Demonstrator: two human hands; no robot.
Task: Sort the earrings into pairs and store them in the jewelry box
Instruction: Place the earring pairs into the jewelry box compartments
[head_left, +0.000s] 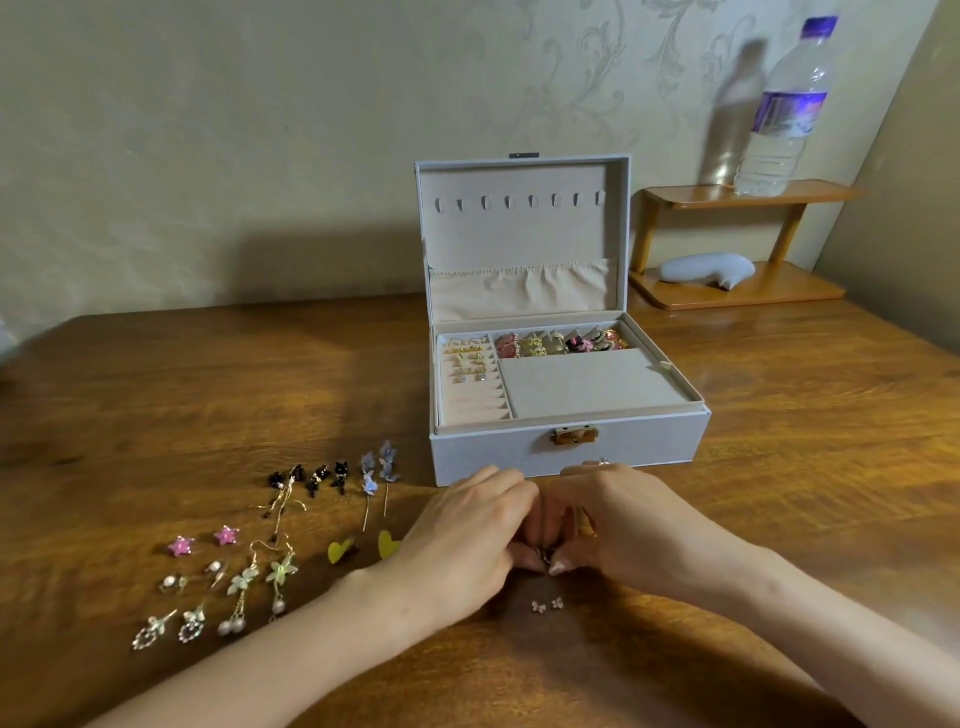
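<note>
On the wooden table (779, 519) the grey jewelry box (566, 447) stands open. Just in front of it the left hand (467, 540) and the right hand (623, 519) meet, fingers curled, both pinching one small earring (545, 557). The other earrings (249, 561) lie in pairs at the left; two tiny studs (545, 604) lie just below the hands.

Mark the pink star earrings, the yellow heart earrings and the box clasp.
pink star earrings (227, 535): head view, centre of right star.
yellow heart earrings (387, 544): head view, face of right heart.
box clasp (575, 435): head view, middle of gold latch.
</note>
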